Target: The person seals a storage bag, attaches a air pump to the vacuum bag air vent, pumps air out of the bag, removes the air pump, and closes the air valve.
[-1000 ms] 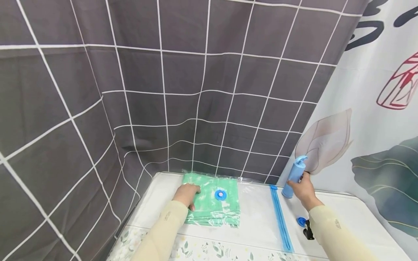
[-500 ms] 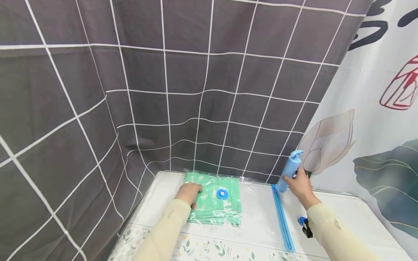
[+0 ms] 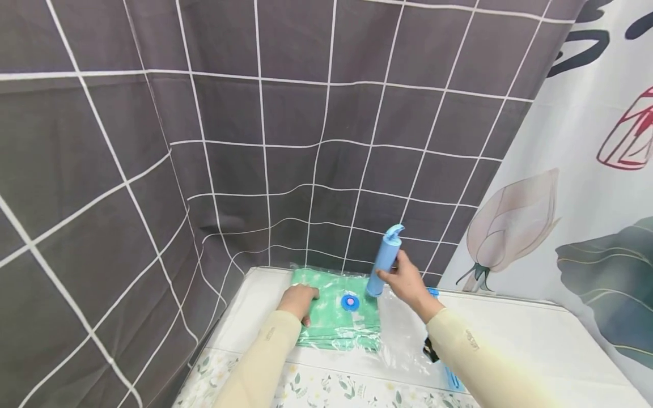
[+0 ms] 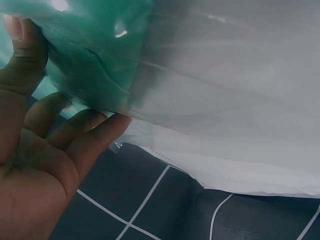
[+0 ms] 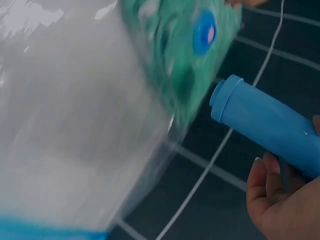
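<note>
My right hand (image 3: 408,283) grips a light blue hand pump (image 3: 384,263), its spout-like top tilted up to the right. Its lower end overlaps the right edge of the folded green cloth (image 3: 326,317), beside the blue round valve (image 3: 350,302) of the clear vacuum storage bag (image 3: 403,334) around the cloth. In the right wrist view, the pump's stepped end (image 5: 225,97) points toward the bag. My left hand (image 3: 298,303) rests on the bag's left part; the left wrist view shows its thumb and fingertips spread at the green bundle's corner.
The bag's blue zip strip (image 3: 454,378) lies mostly hidden under the right forearm, near a small black object (image 3: 430,350). The white table (image 3: 515,334) extends right, with a floral cloth (image 3: 321,388) along its front. A dark grid curtain (image 3: 285,170) hangs behind.
My right hand has carried the pump left from the table's right side, across the blue zip strip, to the green bundle. The left hand has stayed on the bag.
</note>
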The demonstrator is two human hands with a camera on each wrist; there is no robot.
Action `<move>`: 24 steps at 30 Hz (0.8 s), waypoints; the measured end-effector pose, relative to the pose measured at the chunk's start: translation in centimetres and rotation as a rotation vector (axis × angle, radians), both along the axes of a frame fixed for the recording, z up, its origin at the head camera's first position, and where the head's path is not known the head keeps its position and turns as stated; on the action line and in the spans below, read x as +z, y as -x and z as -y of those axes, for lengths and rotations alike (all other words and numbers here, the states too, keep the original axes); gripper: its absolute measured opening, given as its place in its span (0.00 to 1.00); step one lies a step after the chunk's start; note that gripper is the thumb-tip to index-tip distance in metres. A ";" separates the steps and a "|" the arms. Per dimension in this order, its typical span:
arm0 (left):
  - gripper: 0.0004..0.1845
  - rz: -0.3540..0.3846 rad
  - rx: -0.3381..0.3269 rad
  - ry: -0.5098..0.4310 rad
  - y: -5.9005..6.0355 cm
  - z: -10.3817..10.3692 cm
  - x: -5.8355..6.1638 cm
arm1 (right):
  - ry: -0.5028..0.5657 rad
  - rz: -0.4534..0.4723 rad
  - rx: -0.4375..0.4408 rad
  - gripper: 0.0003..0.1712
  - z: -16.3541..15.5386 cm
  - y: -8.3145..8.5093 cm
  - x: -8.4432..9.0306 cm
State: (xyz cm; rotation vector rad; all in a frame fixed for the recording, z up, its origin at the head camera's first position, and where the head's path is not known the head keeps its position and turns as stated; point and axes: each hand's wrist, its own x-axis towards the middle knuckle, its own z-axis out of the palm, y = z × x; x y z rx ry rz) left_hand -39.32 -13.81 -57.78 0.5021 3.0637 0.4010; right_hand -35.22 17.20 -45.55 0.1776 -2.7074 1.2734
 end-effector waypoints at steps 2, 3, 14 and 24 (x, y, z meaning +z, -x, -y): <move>0.51 0.000 0.003 0.005 0.3 0.1 -0.6 | 0.003 0.000 0.024 0.40 1.5 0.0 -0.5; 0.51 -0.006 0.003 0.008 0.5 0.1 -0.9 | -0.001 0.004 0.032 0.39 2.2 0.1 -0.7; 0.50 -0.045 -0.017 0.000 1.2 0.1 -1.9 | -0.029 0.015 0.049 0.36 5.7 0.1 -2.2; 0.51 -0.061 -0.024 0.022 1.4 0.2 -2.4 | -0.088 -0.026 0.064 0.33 6.1 0.1 -3.0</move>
